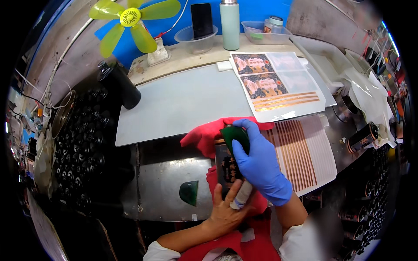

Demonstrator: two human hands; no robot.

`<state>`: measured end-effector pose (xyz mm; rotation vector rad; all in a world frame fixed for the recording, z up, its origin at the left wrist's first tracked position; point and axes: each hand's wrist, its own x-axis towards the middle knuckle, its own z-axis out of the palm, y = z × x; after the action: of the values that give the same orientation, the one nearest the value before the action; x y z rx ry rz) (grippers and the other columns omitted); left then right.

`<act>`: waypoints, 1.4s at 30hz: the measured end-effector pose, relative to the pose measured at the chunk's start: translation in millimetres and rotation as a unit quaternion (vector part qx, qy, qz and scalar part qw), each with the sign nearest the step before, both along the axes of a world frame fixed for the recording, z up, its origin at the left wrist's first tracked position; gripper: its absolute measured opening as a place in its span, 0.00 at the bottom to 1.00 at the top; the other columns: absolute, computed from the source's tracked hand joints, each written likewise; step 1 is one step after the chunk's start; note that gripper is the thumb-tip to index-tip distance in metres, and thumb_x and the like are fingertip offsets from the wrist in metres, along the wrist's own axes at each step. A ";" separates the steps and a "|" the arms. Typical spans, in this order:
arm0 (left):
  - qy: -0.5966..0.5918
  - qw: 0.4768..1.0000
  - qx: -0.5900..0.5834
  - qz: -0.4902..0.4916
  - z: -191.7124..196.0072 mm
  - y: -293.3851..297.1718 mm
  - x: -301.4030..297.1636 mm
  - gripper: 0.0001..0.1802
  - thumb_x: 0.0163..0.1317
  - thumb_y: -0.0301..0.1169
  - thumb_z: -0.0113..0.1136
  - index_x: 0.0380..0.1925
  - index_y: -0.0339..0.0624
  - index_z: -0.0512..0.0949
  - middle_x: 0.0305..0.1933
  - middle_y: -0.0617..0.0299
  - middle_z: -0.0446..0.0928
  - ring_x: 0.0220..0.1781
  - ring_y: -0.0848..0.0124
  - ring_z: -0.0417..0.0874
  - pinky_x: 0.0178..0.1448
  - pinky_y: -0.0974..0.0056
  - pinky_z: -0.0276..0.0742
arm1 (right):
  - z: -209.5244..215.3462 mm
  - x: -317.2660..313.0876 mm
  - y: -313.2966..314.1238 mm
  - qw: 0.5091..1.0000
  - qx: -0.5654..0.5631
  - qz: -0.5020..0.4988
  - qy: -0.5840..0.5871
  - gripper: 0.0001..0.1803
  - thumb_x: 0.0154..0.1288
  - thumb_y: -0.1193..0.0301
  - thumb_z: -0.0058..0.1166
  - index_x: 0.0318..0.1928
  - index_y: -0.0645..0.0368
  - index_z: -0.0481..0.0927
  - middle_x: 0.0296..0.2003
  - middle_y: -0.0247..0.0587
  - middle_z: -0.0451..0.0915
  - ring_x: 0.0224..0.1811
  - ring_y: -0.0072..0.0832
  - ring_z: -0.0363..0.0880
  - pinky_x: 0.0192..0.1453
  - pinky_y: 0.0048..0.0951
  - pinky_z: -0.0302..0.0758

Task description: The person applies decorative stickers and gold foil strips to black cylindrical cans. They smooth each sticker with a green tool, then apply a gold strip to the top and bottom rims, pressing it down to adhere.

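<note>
My bare left hand, one finger wrapped in white tape, grips the lower end of a black bottle printed with gold and orange decoration. In my right hand, gloved in blue, is a dark green scraper, its flat face against the bottle's upper part. A crumpled red cloth lies beneath and around the bottle. On the metal tabletop to the left rests a second green scraper. My fingers partly hide the bottle's lower end.
Right of my hands lie a sheet of copper-coloured strips and a printed decal sheet. A plain black bottle leans at the grey board's left edge. Behind stand a yellow-green fan and flask. Many black bottles crowd the left.
</note>
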<state>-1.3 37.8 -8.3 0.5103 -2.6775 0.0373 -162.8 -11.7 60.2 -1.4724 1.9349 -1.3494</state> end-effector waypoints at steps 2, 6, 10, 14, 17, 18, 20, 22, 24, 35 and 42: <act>0.033 0.998 0.051 0.030 5.0 -6.5 -4.3 0.41 0.50 0.46 0.64 0.60 0.34 0.64 0.59 0.38 0.65 0.63 0.44 0.64 0.69 0.42 0.43 | -14.8 -10.1 0.0 0.998 0.002 -0.033 -0.046 0.19 0.61 0.70 0.50 0.53 0.56 0.67 0.38 0.54 0.78 0.41 0.48 0.79 0.45 0.38 0.74; 0.174 0.901 0.394 -0.041 -52.2 -7.4 23.0 0.53 0.50 0.38 0.67 0.67 0.34 0.42 0.67 0.30 0.45 0.69 0.38 0.50 0.68 0.42 0.44 | -51.6 -34.5 17.7 0.947 -0.018 -0.039 -0.317 0.20 0.61 0.72 0.53 0.54 0.59 0.67 0.46 0.38 0.71 0.48 0.23 0.69 0.53 0.24 0.69; 0.189 0.802 0.564 -0.056 -67.7 -7.7 39.0 0.59 0.51 0.44 0.66 0.67 0.30 0.33 0.68 0.28 0.40 0.70 0.36 0.44 0.69 0.41 0.41 | -76.3 -40.2 24.1 0.936 -0.032 -0.074 -0.344 0.20 0.60 0.73 0.52 0.53 0.60 0.67 0.46 0.40 0.71 0.48 0.24 0.70 0.53 0.25 0.69; 0.173 0.958 0.228 0.015 -8.6 -0.7 18.4 0.42 0.61 0.45 0.53 0.67 0.36 0.48 0.69 0.38 0.50 0.71 0.46 0.52 0.69 0.37 0.32 | -57.4 -42.4 22.1 0.967 -0.074 -0.063 -0.237 0.18 0.61 0.72 0.51 0.51 0.58 0.68 0.44 0.44 0.74 0.45 0.29 0.75 0.50 0.28 0.72; -0.034 0.998 -0.027 -0.039 32.0 -0.9 -8.4 0.28 0.62 0.42 0.51 0.60 0.43 0.66 0.63 0.50 0.66 0.70 0.56 0.59 0.70 0.39 0.24 | -13.7 -23.1 7.3 0.994 -0.038 -0.037 -0.099 0.18 0.61 0.70 0.51 0.52 0.56 0.67 0.39 0.50 0.78 0.41 0.39 0.80 0.45 0.33 0.75; -0.038 0.999 0.019 -0.005 26.7 2.0 -15.1 0.19 0.61 0.36 0.49 0.53 0.52 0.75 0.62 0.58 0.68 0.70 0.60 0.60 0.71 0.42 0.25 | -3.1 -16.3 4.8 0.997 0.002 -0.016 -0.076 0.19 0.60 0.69 0.52 0.52 0.55 0.67 0.36 0.53 0.79 0.40 0.46 0.80 0.43 0.37 0.75; -0.049 0.999 -0.017 0.008 15.2 -2.1 -12.1 0.20 0.61 0.38 0.49 0.53 0.51 0.74 0.61 0.57 0.69 0.69 0.58 0.61 0.72 0.44 0.26 | -10.0 -17.8 2.9 0.996 -0.010 -0.019 -0.090 0.19 0.61 0.70 0.52 0.52 0.56 0.68 0.36 0.51 0.79 0.41 0.41 0.80 0.44 0.34 0.75; 0.002 1.000 -0.010 0.008 0.3 -7.6 -3.9 0.23 0.58 0.38 0.56 0.55 0.48 0.73 0.66 0.49 0.62 0.71 0.52 0.55 0.73 0.48 0.28 | -37.8 -29.7 8.7 0.983 -0.041 -0.028 -0.175 0.19 0.61 0.71 0.52 0.53 0.57 0.68 0.40 0.45 0.77 0.43 0.32 0.77 0.47 0.29 0.73; 0.094 0.984 0.150 0.003 -13.5 -7.6 6.3 0.26 0.56 0.36 0.59 0.57 0.47 0.70 0.68 0.46 0.58 0.72 0.50 0.51 0.72 0.47 0.29 | -61.8 -35.6 18.3 0.938 -0.043 -0.032 -0.343 0.20 0.60 0.74 0.53 0.53 0.59 0.68 0.46 0.37 0.72 0.48 0.23 0.70 0.53 0.23 0.69; 0.028 0.997 0.065 -0.023 11.3 -2.3 -4.4 0.33 0.55 0.42 0.60 0.60 0.42 0.66 0.66 0.42 0.58 0.71 0.49 0.53 0.70 0.42 0.28 | -21.7 -19.2 8.7 0.992 -0.053 -0.046 -0.108 0.19 0.61 0.72 0.53 0.52 0.58 0.68 0.37 0.48 0.78 0.40 0.34 0.80 0.43 0.30 0.75; 0.133 0.932 0.335 -0.027 -24.3 -15.7 14.0 0.48 0.48 0.40 0.69 0.65 0.36 0.54 0.68 0.31 0.44 0.71 0.36 0.43 0.70 0.43 0.40 | -67.4 -35.5 20.7 0.938 -0.059 -0.060 -0.335 0.21 0.60 0.73 0.55 0.53 0.60 0.67 0.45 0.38 0.73 0.47 0.23 0.71 0.52 0.23 0.70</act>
<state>12.8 22.2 -32.5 0.5849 -2.3793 -0.9191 -198.3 8.9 -7.2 -0.7769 1.5252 -1.7548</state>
